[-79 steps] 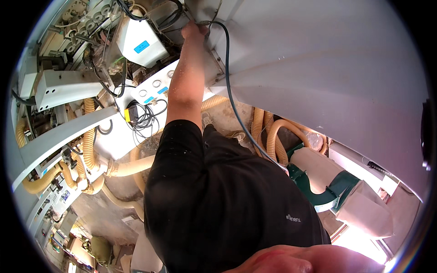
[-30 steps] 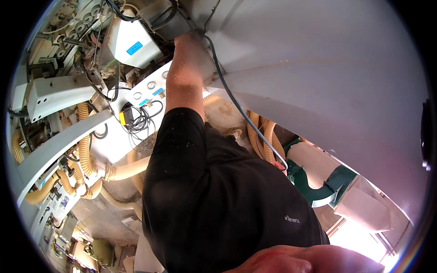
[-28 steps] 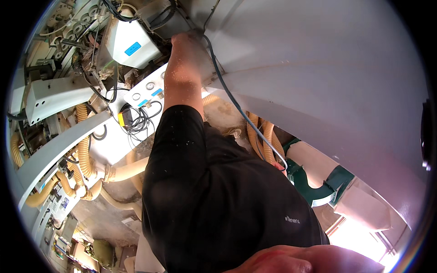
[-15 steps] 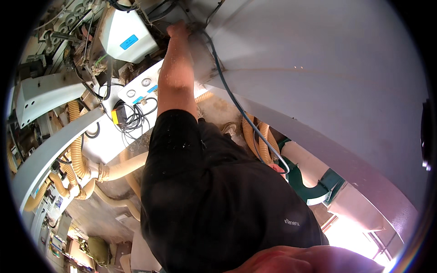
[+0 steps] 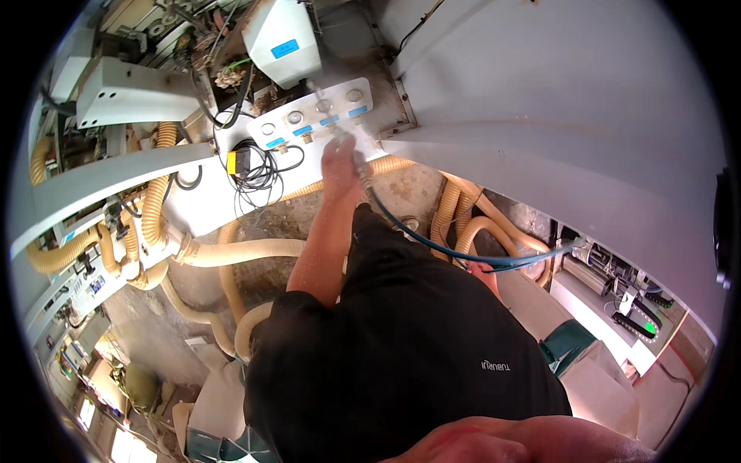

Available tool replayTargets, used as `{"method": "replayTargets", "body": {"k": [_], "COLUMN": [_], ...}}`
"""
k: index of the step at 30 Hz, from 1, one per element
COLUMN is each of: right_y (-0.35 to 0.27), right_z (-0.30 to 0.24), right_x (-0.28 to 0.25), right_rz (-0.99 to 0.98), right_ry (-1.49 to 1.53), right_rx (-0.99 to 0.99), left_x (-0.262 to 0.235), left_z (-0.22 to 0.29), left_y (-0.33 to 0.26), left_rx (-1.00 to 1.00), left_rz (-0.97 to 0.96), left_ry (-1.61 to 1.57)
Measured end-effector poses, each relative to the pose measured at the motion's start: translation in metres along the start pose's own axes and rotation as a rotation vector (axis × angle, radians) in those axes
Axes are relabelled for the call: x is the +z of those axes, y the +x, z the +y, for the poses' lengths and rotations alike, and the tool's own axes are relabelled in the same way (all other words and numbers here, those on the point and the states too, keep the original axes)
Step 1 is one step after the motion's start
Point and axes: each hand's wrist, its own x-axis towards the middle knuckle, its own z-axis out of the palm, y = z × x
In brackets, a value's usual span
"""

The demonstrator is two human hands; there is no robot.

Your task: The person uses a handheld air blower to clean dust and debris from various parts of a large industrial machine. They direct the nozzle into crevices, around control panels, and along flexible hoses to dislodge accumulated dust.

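Ribbed hoses (image 5: 158, 204) crowd the left, and a loose cable coil (image 5: 256, 166) hangs just beside the gauge panel (image 5: 316, 116). The left hand (image 5: 340, 158) is at the panel's lower edge, fingers clamped on a nozzle (image 5: 360, 166) aimed at the gauges. Too close, the tip could knock a dial. The blue hose (image 5: 432, 245) may snag rightward. A grey housing (image 5: 579, 116) walls that side. Right hand unseen.

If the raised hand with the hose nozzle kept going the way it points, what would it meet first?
Probably the white gauge panel: the hand aims the metal nozzle on the blue hose at its row of round dials. Depth is unclear; which hand, too.
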Motion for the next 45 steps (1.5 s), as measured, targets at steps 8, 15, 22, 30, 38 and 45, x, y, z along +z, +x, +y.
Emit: {"method": "replayTargets", "body": {"k": [8,15,22,30,38,45], "right_y": [0.022,0.016,0.012,-0.013,-0.012,-0.011], "right_z": [-0.009,0.015,0.050,0.014,0.015,0.011], "right_x": [-0.004,-0.012,-0.014,0.008,0.013,0.017], "right_rz": [-0.122,-0.067,-0.065,-0.028,-0.020,0.001], "right_ry": [-0.128,-0.176,-0.139,-0.158,-0.184,-0.282], "right_rx": [-0.180,-0.201,-0.190,-0.160,-0.058,-0.056], "left_x": [-0.087,-0.138,-0.159,-0.186,-0.233,-0.329], "left_z": [0.051,0.098,0.143,0.163,0.176,0.207], "left_y": [0.053,0.155,0.212,0.250,0.263,0.290], "left_rx": [-0.099,-0.173,-0.180,-0.312,-0.280,-0.224], "left_rz": [0.238,0.170,0.057,0.078,0.286,0.480], "left_ry": [-0.177,-0.019,0.240,0.512,0.582,0.798]}}
